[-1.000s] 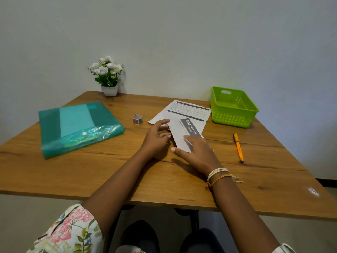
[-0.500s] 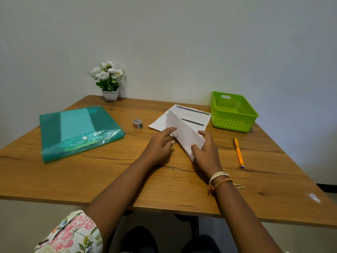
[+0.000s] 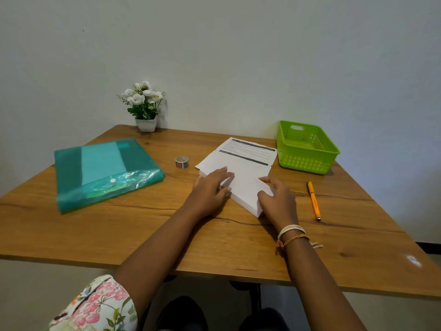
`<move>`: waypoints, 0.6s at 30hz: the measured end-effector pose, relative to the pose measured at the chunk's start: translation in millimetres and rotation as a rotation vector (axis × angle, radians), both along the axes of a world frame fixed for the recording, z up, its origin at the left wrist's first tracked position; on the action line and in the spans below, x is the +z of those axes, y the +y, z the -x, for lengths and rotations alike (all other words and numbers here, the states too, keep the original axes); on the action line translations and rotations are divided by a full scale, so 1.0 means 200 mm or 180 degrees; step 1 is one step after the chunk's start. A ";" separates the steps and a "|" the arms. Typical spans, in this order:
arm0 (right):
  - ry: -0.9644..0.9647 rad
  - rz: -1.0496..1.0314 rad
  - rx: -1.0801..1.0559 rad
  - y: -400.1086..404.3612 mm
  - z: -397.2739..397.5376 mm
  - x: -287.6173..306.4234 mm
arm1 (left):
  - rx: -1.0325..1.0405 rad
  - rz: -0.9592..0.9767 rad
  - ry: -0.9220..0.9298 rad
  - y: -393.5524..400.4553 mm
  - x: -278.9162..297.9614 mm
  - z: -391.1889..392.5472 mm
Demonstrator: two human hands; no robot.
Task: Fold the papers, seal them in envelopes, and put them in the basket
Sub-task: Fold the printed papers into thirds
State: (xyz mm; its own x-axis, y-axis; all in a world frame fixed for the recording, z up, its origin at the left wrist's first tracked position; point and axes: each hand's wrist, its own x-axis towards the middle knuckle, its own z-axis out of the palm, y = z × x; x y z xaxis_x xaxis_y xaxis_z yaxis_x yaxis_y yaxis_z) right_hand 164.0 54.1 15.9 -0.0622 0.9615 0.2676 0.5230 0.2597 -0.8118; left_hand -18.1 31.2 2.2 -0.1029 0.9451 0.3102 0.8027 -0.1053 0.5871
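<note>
Plenty of bare wooden table (image 3: 143,232) on the near side. Between the folded paper (image 3: 243,185) and the green basket (image 3: 307,149) the lane's open, orange pen (image 3: 314,201) just off to the right. Tape roll (image 3: 181,162) and teal folder (image 3: 105,170) crowd the left; the basket looks empty, I think.

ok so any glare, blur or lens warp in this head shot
Head view: glare streaks the teal folder's plastic flap; wide-angle warp bows the table edges; print on the printed sheet is too soft to read; both hands look sharp.
</note>
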 end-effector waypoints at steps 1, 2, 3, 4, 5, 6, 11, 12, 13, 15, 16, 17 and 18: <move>-0.0004 0.0015 0.0014 0.00 0.00 0.00 | 0.0019 0.0003 0.0093 0.00 0.00 0.00; -0.0004 0.0043 0.0028 0.01 0.00 -0.01 | 0.0030 0.0003 0.0189 0.00 0.00 0.00; -0.0022 0.0081 0.0039 0.01 0.00 -0.01 | 0.0036 0.0007 0.0279 -0.01 0.01 0.00; -0.0076 0.0111 0.0048 0.01 0.00 -0.02 | 0.0036 0.0028 0.0345 -0.01 0.01 -0.01; -0.0176 0.0128 0.0060 0.01 0.00 -0.02 | 0.0021 0.0070 0.0388 -0.01 0.01 -0.01; -0.0311 0.0130 0.0069 0.02 0.00 -0.03 | -0.0008 0.0127 0.0412 -0.02 0.01 -0.01; -0.1081 0.0002 -0.0047 0.05 0.00 -0.06 | -0.0149 0.0400 0.0592 -0.03 0.01 -0.01; -0.1186 -0.0044 -0.0072 0.06 0.00 -0.07 | -0.0169 0.0472 0.0643 -0.03 0.01 -0.02; -0.1265 -0.0093 -0.0093 0.07 0.00 -0.08 | -0.0188 0.0541 0.0714 -0.03 0.01 -0.02; -0.1359 -0.0169 -0.0144 0.08 0.00 -0.09 | -0.0195 0.0638 0.0936 -0.03 0.01 -0.02; -0.1395 -0.0198 -0.0179 0.09 0.00 -0.09 | -0.0181 0.0672 0.1062 -0.03 0.01 -0.03; -0.1441 -0.0224 -0.0217 0.09 0.00 -0.09 | -0.0160 0.0707 0.1168 -0.04 0.01 -0.03; -0.1489 -0.0249 -0.0259 0.09 0.00 -0.09 | -0.0137 0.0739 0.1255 -0.03 0.02 -0.04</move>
State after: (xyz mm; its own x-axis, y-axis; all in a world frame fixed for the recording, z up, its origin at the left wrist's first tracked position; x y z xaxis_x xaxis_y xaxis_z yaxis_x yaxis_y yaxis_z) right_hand 164.7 72.9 -2.6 -0.1186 0.9464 0.3004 0.8487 0.2537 -0.4641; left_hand -11.1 24.2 5.3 0.0215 0.9950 0.0972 0.9673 -0.0453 0.2495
